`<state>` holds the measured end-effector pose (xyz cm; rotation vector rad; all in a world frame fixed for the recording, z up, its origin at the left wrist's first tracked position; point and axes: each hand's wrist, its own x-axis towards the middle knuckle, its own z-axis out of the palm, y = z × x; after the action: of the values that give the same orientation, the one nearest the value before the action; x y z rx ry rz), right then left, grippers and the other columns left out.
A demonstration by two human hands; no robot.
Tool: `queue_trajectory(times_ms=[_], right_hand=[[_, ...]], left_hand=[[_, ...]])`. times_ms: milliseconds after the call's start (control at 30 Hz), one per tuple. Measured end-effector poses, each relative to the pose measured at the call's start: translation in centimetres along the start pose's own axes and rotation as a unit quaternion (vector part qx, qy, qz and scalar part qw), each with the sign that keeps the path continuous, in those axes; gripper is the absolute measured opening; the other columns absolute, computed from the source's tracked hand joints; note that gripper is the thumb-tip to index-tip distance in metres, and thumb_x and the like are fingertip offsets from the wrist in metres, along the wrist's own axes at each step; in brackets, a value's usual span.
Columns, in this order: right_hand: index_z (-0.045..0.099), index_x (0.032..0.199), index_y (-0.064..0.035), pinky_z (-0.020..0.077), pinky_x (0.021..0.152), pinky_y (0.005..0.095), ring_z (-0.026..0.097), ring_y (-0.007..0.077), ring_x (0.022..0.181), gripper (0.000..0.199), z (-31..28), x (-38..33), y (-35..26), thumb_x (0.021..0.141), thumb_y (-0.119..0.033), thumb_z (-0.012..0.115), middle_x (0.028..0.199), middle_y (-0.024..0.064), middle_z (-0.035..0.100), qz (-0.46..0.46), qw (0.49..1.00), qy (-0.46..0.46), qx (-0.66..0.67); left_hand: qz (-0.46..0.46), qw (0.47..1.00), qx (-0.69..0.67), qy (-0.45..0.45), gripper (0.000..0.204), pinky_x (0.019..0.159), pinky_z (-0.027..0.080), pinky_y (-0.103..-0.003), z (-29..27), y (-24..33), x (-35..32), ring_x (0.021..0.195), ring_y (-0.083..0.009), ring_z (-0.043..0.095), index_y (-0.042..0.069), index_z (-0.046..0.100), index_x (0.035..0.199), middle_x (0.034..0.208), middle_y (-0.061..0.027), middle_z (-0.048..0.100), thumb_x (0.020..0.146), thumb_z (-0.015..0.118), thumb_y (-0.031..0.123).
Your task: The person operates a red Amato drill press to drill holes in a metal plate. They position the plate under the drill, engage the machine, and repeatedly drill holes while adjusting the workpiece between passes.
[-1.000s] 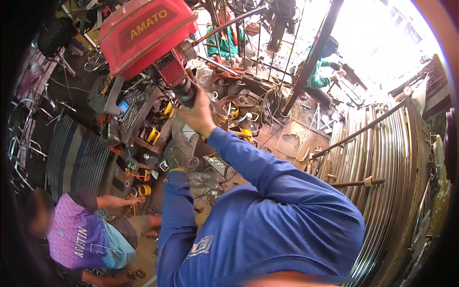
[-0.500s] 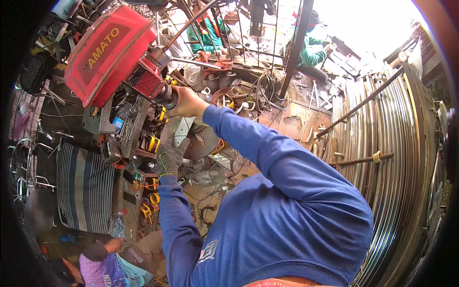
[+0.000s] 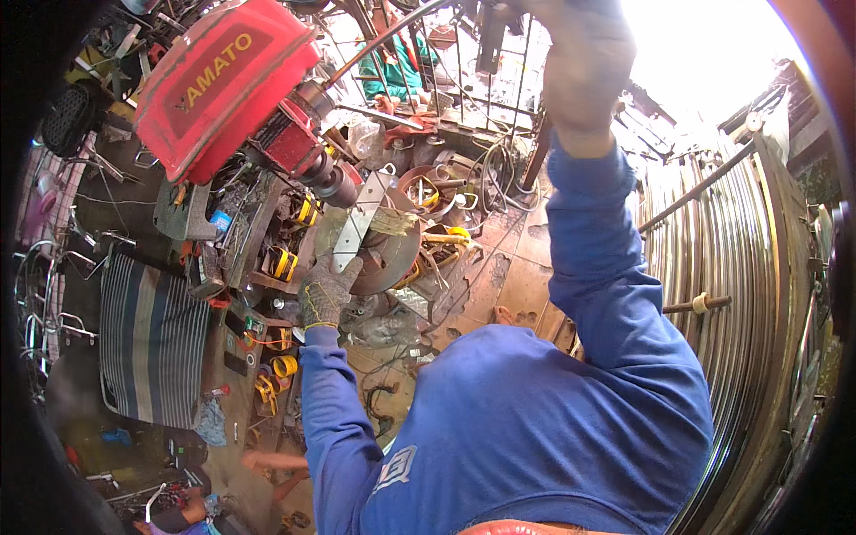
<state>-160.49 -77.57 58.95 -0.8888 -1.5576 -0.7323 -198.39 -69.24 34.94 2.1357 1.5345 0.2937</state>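
Left hand: gloved left hand [image 3: 326, 290] grasps the near end of a flat metal strip [image 3: 360, 223].
Strip: runs up from the glove, under the red machine [image 3: 223, 80] at far left.
Right hand: right hand [image 3: 584, 67] is raised far up; whether its fingers are clenched cannot be told.
Right side: steel rod coils [image 3: 740, 259].

Daylight; sky blown out upper right. Raised right hand [image 3: 584, 62] motion-blurred. Strong fisheye bending, black vignette at rim
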Motion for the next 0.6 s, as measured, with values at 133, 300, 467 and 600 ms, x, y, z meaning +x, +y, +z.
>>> queue_trajectory(times_ms=[133, 300, 467, 600], right_hand=[[0.07, 0.123, -0.005, 0.0501, 0.066, 0.0281, 0.061, 0.0093, 0.07, 0.029, -0.7, -2.0, -3.5, 0.094, -0.004, 0.068, 0.078, -0.0003, 0.067, 0.36, 0.863, -0.028, 0.352], [0.041, 0.158, -0.0112, 0.0439, 0.058, 0.0262, 0.049, 0.005, 0.06, 0.072, 1.0, -4.4, -6.9, 0.09, 0.001, 0.062, 0.064, -0.003, 0.052, 0.292, 0.88, -0.297, 0.228], [0.028, 0.161, -0.002, 0.0449, 0.058, 0.0261, 0.051, 0.0052, 0.062, 0.079, 2.1, -9.8, -5.2, 0.09, -0.001, 0.064, 0.067, -0.0003, 0.054, 0.41, 0.88, -0.114, 0.211], [0.031, 0.159, 0.0003, 0.0528, 0.081, 0.032, 0.063, 0.0175, 0.091, 0.082, 4.8, -18.9, -7.4, 0.087, -0.006, 0.069, 0.106, 0.0124, 0.065, 0.637, 0.714, -0.178, 0.227]], left_hand=[[0.027, 0.999, 0.03, 0.028, 0.076, 0.086, 0.056, -0.05, 0.5, -0.2, 0.1, 0.097, -0.0406, 0.073, 0.004, 0.062, 0.135, 0.11, -0.0242, 0.074, 0.085, 0.073, 0.06], [0.027, 0.999, 0.021, 0.039, 0.077, 0.087, 0.056, -0.047, 0.9, -0.5, 0.5, 0.1, -0.0378, 0.072, 0.001, 0.063, 0.135, 0.11, -0.0232, 0.074, 0.084, 0.077, 0.057], [0.049, 0.989, -0.136, 0.041, 0.066, 0.089, 0.056, -0.04, 0.7, 0.0, 0.4, 0.104, -0.0318, 0.072, -0.003, 0.068, 0.127, 0.115, -0.0213, 0.073, 0.083, 0.084, 0.044], [-0.045, 0.998, -0.032, 0.008, 0.07, 0.091, 0.055, -0.042, 0.6, 0.7, 0.1, 0.107, -0.0304, 0.072, -0.004, 0.066, 0.129, 0.116, -0.0224, 0.073, 0.082, 0.086, 0.044]])
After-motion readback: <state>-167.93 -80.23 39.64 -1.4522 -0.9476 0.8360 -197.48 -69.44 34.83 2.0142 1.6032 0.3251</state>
